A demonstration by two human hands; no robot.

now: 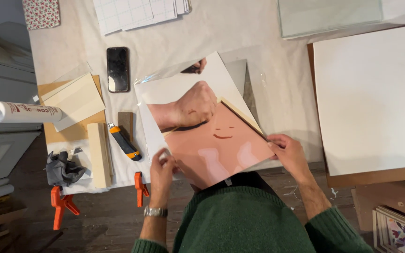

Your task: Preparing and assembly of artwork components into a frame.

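Nearest, at six o'clock, the left hand [161, 169] pinches the lower left edge of a large photo print [202, 126] and the right hand [290, 152] grips its right corner at four o'clock. The print lies tilted on the worktop [268, 70], its near corner hanging over the edge. Pinching hard could crease or smudge it, and an uneven tug may slide it off. At nine o'clock the utility knife [123, 142] lies close; a dark phone [117, 69] sits beyond at eleven.
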